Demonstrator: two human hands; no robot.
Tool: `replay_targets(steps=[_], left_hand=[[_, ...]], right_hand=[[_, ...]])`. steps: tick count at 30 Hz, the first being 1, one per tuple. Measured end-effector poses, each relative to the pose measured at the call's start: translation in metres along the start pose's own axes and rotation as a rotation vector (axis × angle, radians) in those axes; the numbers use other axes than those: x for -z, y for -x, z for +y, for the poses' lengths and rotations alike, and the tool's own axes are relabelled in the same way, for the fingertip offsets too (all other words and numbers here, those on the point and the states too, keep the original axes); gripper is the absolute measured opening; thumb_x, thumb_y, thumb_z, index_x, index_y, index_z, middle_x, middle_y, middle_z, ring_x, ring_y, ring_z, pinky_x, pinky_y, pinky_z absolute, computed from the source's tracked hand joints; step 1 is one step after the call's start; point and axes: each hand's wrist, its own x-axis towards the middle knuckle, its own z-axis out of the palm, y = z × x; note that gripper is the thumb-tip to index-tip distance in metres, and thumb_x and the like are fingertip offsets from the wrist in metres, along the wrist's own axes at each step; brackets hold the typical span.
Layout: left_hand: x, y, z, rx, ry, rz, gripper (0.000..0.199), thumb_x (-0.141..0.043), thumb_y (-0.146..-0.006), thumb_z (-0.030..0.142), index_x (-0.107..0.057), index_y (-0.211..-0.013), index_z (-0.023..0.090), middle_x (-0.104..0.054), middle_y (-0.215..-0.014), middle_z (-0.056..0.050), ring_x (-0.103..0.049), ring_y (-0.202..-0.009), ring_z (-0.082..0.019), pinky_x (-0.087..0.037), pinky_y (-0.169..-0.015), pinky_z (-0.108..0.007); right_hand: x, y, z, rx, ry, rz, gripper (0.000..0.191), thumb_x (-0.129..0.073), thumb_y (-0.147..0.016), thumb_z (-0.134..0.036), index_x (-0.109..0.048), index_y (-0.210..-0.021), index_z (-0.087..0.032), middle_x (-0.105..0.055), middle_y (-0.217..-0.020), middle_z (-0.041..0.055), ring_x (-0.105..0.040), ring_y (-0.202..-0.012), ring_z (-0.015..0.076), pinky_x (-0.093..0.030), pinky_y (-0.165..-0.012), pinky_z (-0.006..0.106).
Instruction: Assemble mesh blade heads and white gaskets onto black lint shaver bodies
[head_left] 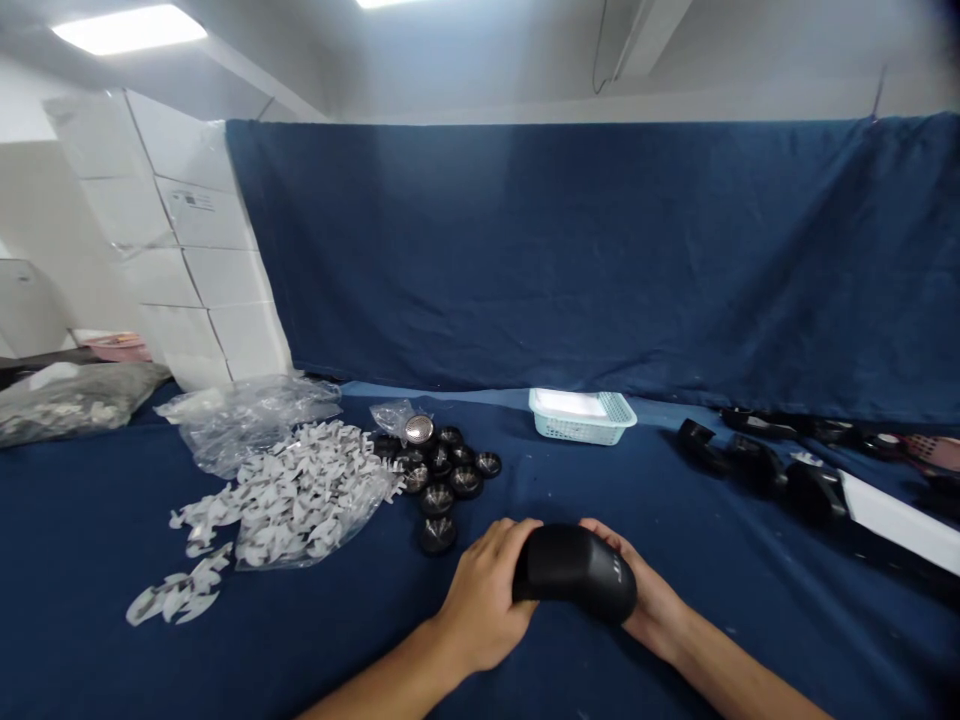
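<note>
Between my hands is a smooth black curved plastic housing (576,572) with small white lettering near its right end. My left hand (491,590) wraps round its left end, thumb below and fingers over the far side. At the opposite end, my right hand (651,598) grips it from behind and the side; most of those fingers are hidden by the housing. Just beyond my left hand lies a group of round black caps (437,500) with shiny metallic centres. A perforated silver disc (419,430) rests at the back of that group.
Many small grey plastic pieces (300,500) spill from a clear bag at left. A light-blue basket (581,430) holding something white stands at the back. Black curved parts (757,465) and a long white strip (900,522) lie at right. Stacked white boxes (217,270) rise beside a blue curtain (562,250).
</note>
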Motion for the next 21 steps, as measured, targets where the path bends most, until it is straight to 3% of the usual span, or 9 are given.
replay_targets(steps=[7, 12, 16, 19, 21], left_hand=[[-0.0017, -0.0030, 0.0033, 0.206, 0.183, 0.076, 0.045, -0.062, -0.085, 0.025, -0.048, -0.128, 0.024, -0.058, -0.126, -0.007, -0.054, -0.116, -0.025, -0.040, -0.102, -0.039], [-0.0025, -0.0073, 0.0057, 0.320, 0.521, 0.101, 0.025, -0.058, -0.091, 0.039, -0.058, -0.105, 0.019, -0.064, -0.094, -0.003, -0.058, -0.087, -0.019, -0.044, -0.081, -0.030], [-0.0017, -0.0075, 0.0062, 0.499, 0.934, 0.014, 0.028, -0.065, -0.086, 0.041, -0.059, -0.096, 0.015, -0.059, -0.082, -0.002, -0.048, -0.061, -0.011, -0.037, -0.058, -0.025], [0.0023, -0.0065, 0.0068, 0.562, 1.229, -0.017, 0.033, -0.071, -0.080, 0.039, -0.060, -0.098, 0.013, -0.060, -0.089, -0.006, -0.051, -0.066, -0.012, -0.036, -0.056, -0.024], [0.0063, -0.0070, 0.0051, 0.541, 1.381, -0.029, 0.045, -0.072, -0.079, 0.047, -0.060, -0.105, 0.013, -0.061, -0.093, -0.009, -0.053, -0.070, -0.014, -0.037, -0.056, -0.025]], right_hand=[[0.0022, -0.0049, 0.0051, 0.033, 0.056, -0.016, 0.029, -0.065, -0.053, 0.002, -0.069, -0.073, -0.018, -0.058, -0.064, -0.0045, -0.047, -0.060, 0.0087, -0.039, -0.058, 0.018], [0.0050, -0.0078, 0.0087, 0.053, 0.081, -0.020, 0.038, -0.053, -0.047, 0.005, -0.068, -0.073, -0.019, -0.059, -0.075, -0.0028, -0.048, -0.072, 0.0103, -0.039, -0.063, 0.018], [0.0076, -0.0082, 0.0099, 0.042, 0.121, -0.011, 0.036, -0.058, -0.052, 0.004, -0.069, -0.076, -0.020, -0.060, -0.078, -0.0020, -0.047, -0.072, 0.0104, -0.038, -0.065, 0.019], [0.0084, -0.0083, 0.0099, 0.029, 0.139, -0.009, 0.036, -0.061, -0.054, 0.004, -0.070, -0.078, -0.021, -0.061, -0.082, -0.0013, -0.049, -0.076, 0.0108, -0.039, -0.066, 0.019], [0.0083, -0.0085, 0.0097, 0.021, 0.144, -0.013, 0.036, -0.062, -0.054, 0.003, -0.070, -0.080, -0.021, -0.062, -0.085, -0.0008, -0.049, -0.078, 0.0111, -0.039, -0.067, 0.020]])
